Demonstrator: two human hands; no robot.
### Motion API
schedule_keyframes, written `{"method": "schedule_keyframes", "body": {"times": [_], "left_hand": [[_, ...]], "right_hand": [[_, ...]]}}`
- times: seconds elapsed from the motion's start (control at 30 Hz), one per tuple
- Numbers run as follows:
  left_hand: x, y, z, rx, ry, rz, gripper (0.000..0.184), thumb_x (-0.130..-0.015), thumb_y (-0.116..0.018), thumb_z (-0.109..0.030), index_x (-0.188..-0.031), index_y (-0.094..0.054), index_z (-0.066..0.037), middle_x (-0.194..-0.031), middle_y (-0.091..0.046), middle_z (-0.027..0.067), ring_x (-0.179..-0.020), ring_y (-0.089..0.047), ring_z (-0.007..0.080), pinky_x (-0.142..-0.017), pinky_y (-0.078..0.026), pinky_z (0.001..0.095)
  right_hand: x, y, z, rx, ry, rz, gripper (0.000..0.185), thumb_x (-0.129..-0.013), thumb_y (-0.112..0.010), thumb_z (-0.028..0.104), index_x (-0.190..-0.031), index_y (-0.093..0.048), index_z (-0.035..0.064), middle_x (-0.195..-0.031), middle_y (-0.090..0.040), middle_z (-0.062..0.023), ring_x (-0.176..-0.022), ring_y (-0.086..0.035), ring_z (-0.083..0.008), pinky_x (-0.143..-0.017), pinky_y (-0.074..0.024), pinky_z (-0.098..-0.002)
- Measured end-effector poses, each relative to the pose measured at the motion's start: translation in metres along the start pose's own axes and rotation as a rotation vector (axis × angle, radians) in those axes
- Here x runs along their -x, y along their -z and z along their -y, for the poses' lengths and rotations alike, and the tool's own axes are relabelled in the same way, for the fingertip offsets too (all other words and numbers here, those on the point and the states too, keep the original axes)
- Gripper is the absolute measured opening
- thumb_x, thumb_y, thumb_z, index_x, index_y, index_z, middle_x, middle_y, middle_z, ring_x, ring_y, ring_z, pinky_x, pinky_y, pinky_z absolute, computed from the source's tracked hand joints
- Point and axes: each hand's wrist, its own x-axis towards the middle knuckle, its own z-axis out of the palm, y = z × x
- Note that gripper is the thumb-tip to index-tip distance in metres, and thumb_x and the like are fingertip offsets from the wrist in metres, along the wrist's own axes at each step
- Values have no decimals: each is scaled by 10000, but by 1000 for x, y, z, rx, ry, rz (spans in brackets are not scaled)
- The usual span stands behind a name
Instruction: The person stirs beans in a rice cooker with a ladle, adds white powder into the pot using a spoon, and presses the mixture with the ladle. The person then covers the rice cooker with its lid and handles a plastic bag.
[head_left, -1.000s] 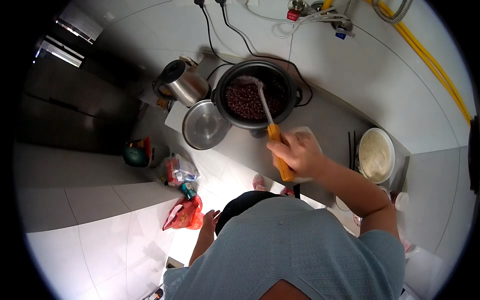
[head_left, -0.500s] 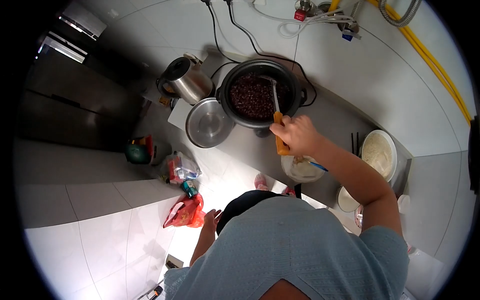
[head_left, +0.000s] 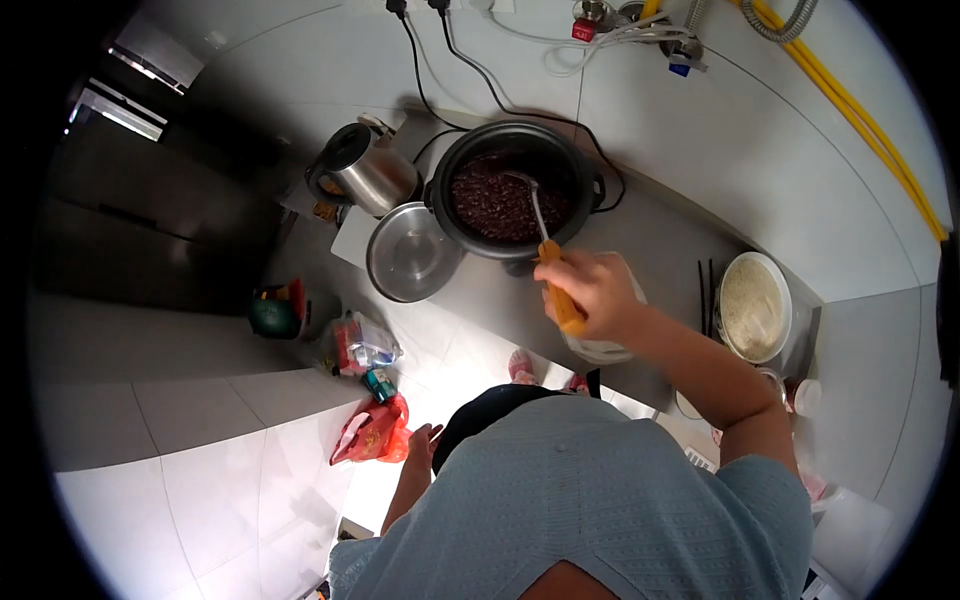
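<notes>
Grips the orange handle (head_left: pixel 563 298) of a metal spoon (head_left: pixel 540 212) with a closed right hand (head_left: pixel 592 293), dips the spoon's far end into dark red beans (head_left: pixel 495 203) inside the black pot (head_left: pixel 462 232), near the shiny kettle (head_left: pixel 378 180), and has the left hand (head_left: pixel 424 441) low beside the body, fingers a bit open.
</notes>
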Motion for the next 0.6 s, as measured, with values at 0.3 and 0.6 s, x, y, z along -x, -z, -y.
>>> {"method": "schedule_keyframes", "body": {"times": [0.3, 0.6], "left_hand": [[18, -39, -21, -83, -155, 72, 332, -863, -490, -130, -1154, -391, -4, -1097, -531, 204, -980, -572, 339, -791, -506, 431], [81, -201, -108, -577, -308, 218, 394, -884, -510, -292, -1207, -453, -73, -1046, -614, 98, -877, -620, 198, -660, -475, 303]], "right_hand": [[18, 11, 18, 202, 87, 55, 452, -552, -723, 264, -951, -571, 116, -718, -534, -107, -550, -572, -222, -474, -450, -345], [11, 51, 24, 120, 12, 102, 372, -642, -691, 212, -977, -554, 125, -742, -568, -59, -570, -572, -229, -501, -451, -354]]}}
